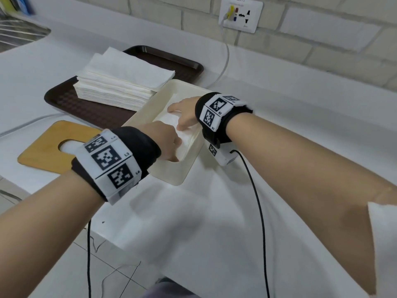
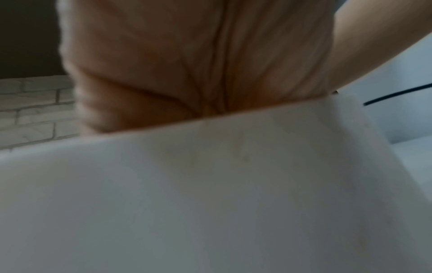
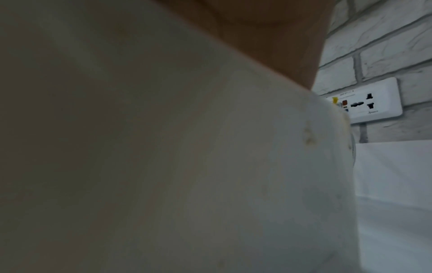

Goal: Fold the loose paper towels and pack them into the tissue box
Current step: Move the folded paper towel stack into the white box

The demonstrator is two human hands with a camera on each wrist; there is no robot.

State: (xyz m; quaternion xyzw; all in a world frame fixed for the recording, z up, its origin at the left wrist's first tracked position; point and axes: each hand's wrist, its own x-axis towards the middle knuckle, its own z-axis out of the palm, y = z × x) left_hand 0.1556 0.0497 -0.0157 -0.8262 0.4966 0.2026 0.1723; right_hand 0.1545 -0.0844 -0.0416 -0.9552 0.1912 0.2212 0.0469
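Note:
An open cream tissue box (image 1: 171,175) stands mid-table, and both my hands reach into it. A folded white paper towel (image 1: 189,143) lies inside. My right hand (image 1: 182,115) rests on the towel's far part with its fingers spread flat. My left hand (image 1: 169,143) presses down on the near part, its fingertips hidden behind the hand. The box wall (image 2: 210,184) fills the left wrist view beneath my left hand (image 2: 187,64). It also fills the right wrist view (image 3: 163,166), with my right hand (image 3: 268,37) above it. A stack of loose paper towels (image 1: 120,82) sits behind the box.
The stack lies on a brown tray (image 1: 64,100). A wooden lid with a slot (image 1: 43,151) lies left of the box. A wall socket (image 1: 240,15) feeds a white cable (image 1: 225,61). Black cables (image 1: 257,201) trail off my wrists. The table edge drops away at lower left.

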